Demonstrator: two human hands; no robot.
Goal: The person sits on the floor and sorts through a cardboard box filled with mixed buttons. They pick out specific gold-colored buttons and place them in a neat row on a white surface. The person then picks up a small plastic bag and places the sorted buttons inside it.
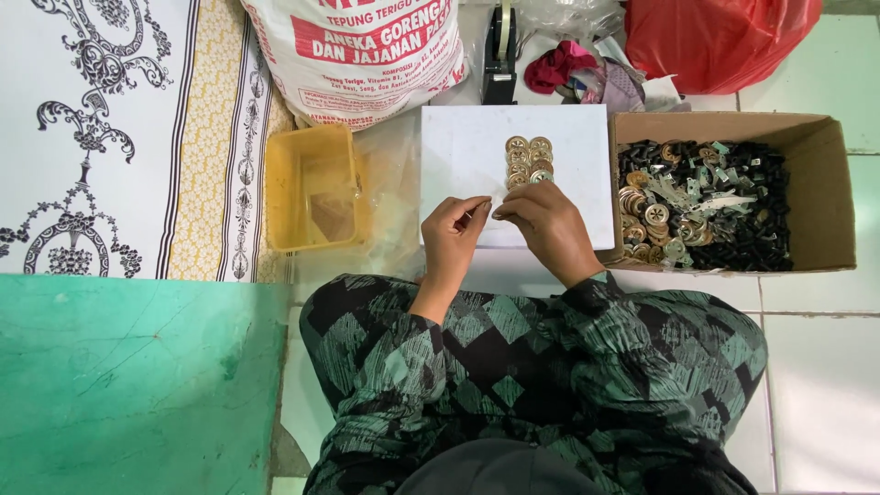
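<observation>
Whatever the left hand (456, 231) and right hand (547, 223) pinch is too small to tell.

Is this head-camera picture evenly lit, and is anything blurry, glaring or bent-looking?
Head view: soft, even light with only faint shadows under the left hand and right hand; the white board is bright but not blown out; the gold buttons and the cardboard box are sharp; the small piece between the fingers is too small to make out; the tile lines show no clear bending.

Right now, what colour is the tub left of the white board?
Translucent yellow tub, clearest in the head view; it sits beside the white board.
</observation>
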